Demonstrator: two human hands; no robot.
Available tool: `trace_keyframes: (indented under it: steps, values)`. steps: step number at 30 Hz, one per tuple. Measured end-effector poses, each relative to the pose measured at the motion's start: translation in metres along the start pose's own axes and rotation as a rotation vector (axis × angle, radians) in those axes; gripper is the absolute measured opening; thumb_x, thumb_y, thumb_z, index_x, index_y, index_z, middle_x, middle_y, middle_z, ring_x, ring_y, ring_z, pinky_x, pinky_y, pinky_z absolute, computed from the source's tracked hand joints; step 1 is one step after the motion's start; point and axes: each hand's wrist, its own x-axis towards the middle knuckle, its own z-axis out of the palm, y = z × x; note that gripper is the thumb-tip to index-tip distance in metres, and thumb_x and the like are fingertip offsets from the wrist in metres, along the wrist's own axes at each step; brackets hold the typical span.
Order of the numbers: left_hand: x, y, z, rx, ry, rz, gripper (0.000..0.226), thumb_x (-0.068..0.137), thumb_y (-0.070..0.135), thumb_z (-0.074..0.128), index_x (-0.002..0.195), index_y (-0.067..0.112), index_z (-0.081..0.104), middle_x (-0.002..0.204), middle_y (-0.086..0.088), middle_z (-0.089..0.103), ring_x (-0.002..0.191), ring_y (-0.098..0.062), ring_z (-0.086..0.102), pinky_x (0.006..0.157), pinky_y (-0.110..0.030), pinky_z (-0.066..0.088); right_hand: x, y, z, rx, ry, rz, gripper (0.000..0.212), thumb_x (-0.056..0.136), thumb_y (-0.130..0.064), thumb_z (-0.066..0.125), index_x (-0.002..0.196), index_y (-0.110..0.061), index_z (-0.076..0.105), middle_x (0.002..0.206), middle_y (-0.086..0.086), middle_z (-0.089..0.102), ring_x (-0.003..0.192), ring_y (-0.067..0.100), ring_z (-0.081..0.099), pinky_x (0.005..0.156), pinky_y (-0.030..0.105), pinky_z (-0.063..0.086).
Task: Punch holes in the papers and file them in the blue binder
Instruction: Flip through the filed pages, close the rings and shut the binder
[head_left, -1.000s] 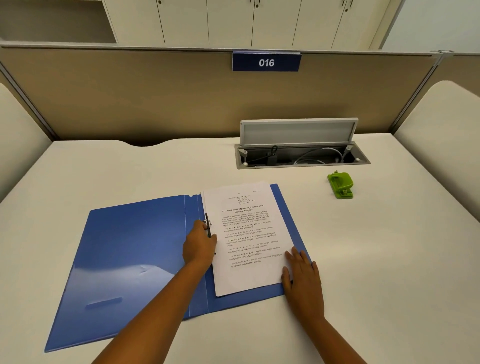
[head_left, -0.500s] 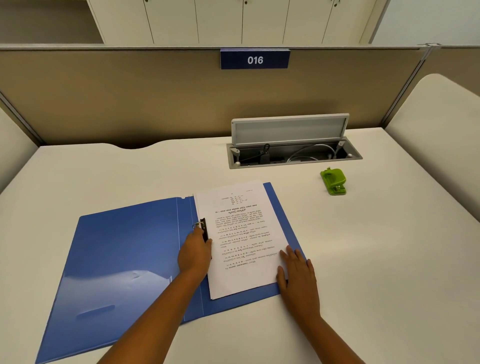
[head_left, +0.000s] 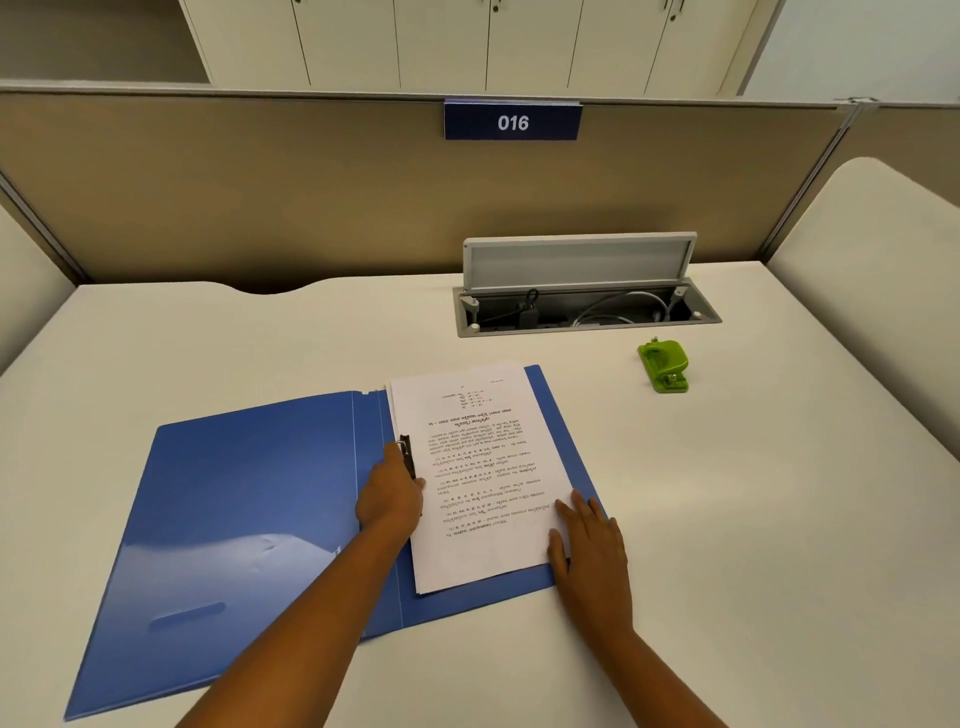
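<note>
Papers (head_left: 480, 467) are laid on the open blue binder's (head_left: 249, 519) right half; its metal clip (head_left: 405, 453) is gripped by the left hand (head_left: 390, 500), while the right hand (head_left: 589, 540) is pressed flat on their near right corner.

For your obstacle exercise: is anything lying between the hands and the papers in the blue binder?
Nothing visible. The left hand is at the clip on the papers; the right hand lies flat on their corner.

White tabletop (head_left: 727, 519): one blue binder (head_left: 234, 519), lying open and flat, front left; one green hole punch (head_left: 664, 364), well apart, rear right; one recessed cable box (head_left: 587, 312), lid raised, at rear.
</note>
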Motion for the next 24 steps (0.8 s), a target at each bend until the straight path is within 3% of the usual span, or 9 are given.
trace_keyframes:
  steps: [4,9,12,15,21,24]
  values:
    - [-0.005,-0.004,0.0,-0.083,0.059,0.015,0.041,0.087,0.028,0.058,0.12,0.011,0.043,0.115,-0.014,0.056,0.095,-0.029,0.059,0.065,-0.032,0.045,-0.001,-0.003,-0.003,0.0,0.037,0.011,0.09,0.079,-0.07,-0.007,0.136,-0.02,0.041,0.15,0.003,0.03,0.14,0.021,0.025,0.113,0.032,0.012]
    - [-0.017,-0.019,-0.002,-0.13,0.231,0.12,0.03,0.087,0.021,0.058,0.11,0.004,0.052,0.112,-0.019,0.052,0.092,-0.031,0.057,0.067,-0.032,0.045,-0.002,0.0,-0.004,0.012,0.011,0.041,0.099,0.072,-0.076,-0.013,0.141,-0.019,0.03,0.15,0.002,0.031,0.141,0.018,0.022,0.115,0.03,0.0]
    - [-0.026,-0.032,-0.003,-0.25,0.245,0.127,0.025,0.087,0.014,0.056,0.109,0.001,0.052,0.114,-0.02,0.051,0.096,-0.031,0.058,0.072,-0.03,0.046,-0.002,-0.002,-0.006,0.053,0.047,0.07,0.085,0.08,-0.072,0.003,0.137,-0.018,0.035,0.143,0.004,0.042,0.138,0.019,0.029,0.117,0.034,0.005]
    - [-0.036,-0.037,-0.005,-0.346,0.275,0.109,0.024,0.088,0.008,0.053,0.109,-0.003,0.05,0.117,-0.02,0.049,0.099,-0.03,0.056,0.076,-0.028,0.044,-0.003,-0.006,-0.007,0.046,0.057,0.084,0.06,0.087,-0.05,0.025,0.136,-0.017,0.038,0.139,0.005,0.046,0.136,0.021,0.033,0.117,0.038,0.003]
    - [-0.042,-0.059,-0.023,-0.359,0.349,0.128,0.023,0.087,0.003,0.053,0.109,-0.004,0.052,0.118,-0.022,0.048,0.095,-0.03,0.056,0.076,-0.03,0.044,-0.003,-0.006,-0.008,0.058,0.056,0.085,0.06,0.086,-0.049,0.028,0.136,-0.017,0.036,0.138,0.006,0.046,0.132,0.021,0.038,0.117,0.04,0.003]
    - [-0.034,-0.088,-0.045,-0.241,0.392,0.07,0.018,0.087,0.004,0.053,0.104,-0.004,0.055,0.114,-0.024,0.05,0.096,-0.036,0.056,0.078,-0.037,0.047,-0.004,-0.006,-0.007,0.071,0.064,0.081,0.059,0.086,-0.049,0.029,0.135,-0.017,0.037,0.136,0.005,0.047,0.13,0.021,0.04,0.117,0.04,0.005]
